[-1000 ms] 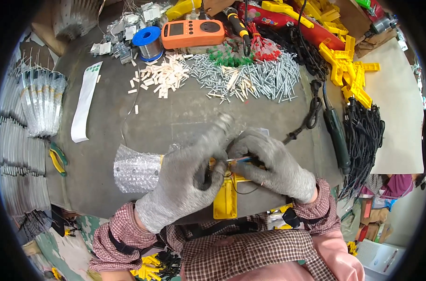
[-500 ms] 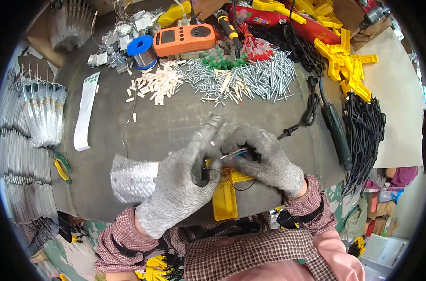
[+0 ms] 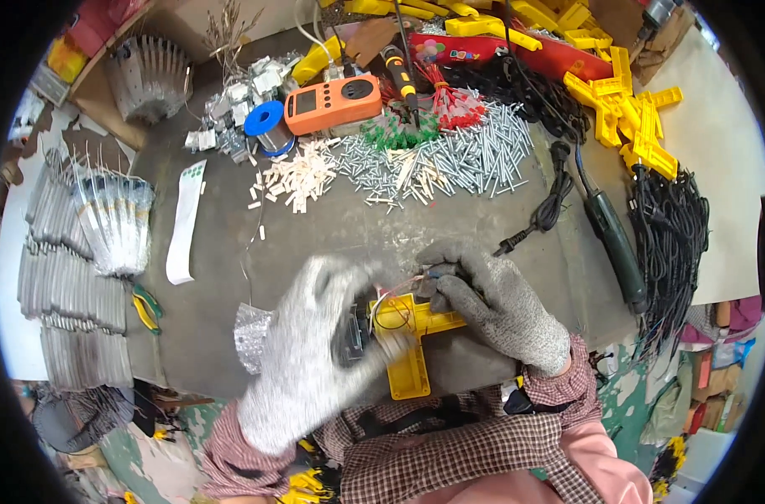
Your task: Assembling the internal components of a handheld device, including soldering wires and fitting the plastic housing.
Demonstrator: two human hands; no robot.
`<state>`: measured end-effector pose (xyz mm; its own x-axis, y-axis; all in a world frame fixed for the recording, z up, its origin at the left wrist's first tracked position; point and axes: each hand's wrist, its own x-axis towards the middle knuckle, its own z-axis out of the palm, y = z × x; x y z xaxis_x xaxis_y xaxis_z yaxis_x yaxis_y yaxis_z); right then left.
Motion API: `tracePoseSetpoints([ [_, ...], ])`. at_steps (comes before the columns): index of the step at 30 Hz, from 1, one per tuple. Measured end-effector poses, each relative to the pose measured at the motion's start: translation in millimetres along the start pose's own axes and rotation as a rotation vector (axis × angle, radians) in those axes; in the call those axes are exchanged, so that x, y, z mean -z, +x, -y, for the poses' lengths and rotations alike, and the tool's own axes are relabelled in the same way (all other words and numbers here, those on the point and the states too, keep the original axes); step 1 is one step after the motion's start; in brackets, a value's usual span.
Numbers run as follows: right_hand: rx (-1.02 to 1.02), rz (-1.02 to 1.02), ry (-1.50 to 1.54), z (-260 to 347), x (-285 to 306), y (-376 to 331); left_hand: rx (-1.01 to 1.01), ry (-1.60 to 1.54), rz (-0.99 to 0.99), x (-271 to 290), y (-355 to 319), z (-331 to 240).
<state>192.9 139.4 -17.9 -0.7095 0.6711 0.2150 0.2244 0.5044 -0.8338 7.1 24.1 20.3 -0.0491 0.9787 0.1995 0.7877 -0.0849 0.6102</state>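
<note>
On the table in front of me stands a T-shaped yellow plastic housing (image 3: 409, 370), with thin wires (image 3: 384, 304) rising from its open top part. My right hand (image 3: 504, 307), in a grey work glove, is closed in a pinch on wire ends above the housing's right arm; a bit of blue shows at the fingertips. My left hand (image 3: 311, 336), also gloved, is smeared by motion. Its thumb and fingers curve apart at the housing's left side, the thumb near the wires. A dark part (image 3: 354, 332) shows between them, and I cannot tell whether it is touched.
Bubble wrap (image 3: 252, 336) lies left of my left hand. Across the back are screws (image 3: 483, 151), pale small sleeves (image 3: 302, 172), an orange meter (image 3: 332, 105) and a solder spool (image 3: 269, 130). A dark-handled tool (image 3: 617, 252) and black cables (image 3: 668, 252) lie right; green-yellow pliers (image 3: 146, 309) lie left.
My left hand has moved left and down, away from the right fingers, and uncovered the housing and its wires. The right hand keeps its pinch. The whole view has shifted slightly.
</note>
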Motion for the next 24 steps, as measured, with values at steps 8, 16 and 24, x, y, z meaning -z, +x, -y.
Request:
tracePoseSetpoints([
  [8,0.073,0.131,0.061,0.0,-7.1,-6.3,0.542,-0.779,-0.025,-23.3,-19.7,-5.8],
  [16,-0.048,0.261,0.362,7.3,-13.1,-6.5,0.478,-0.667,-0.145,-15.7,-16.5,-8.1],
  [24,-0.052,0.209,0.279,4.0,-17.7,-6.4,-0.375,0.549,0.003,19.3,-0.7,-7.7],
])
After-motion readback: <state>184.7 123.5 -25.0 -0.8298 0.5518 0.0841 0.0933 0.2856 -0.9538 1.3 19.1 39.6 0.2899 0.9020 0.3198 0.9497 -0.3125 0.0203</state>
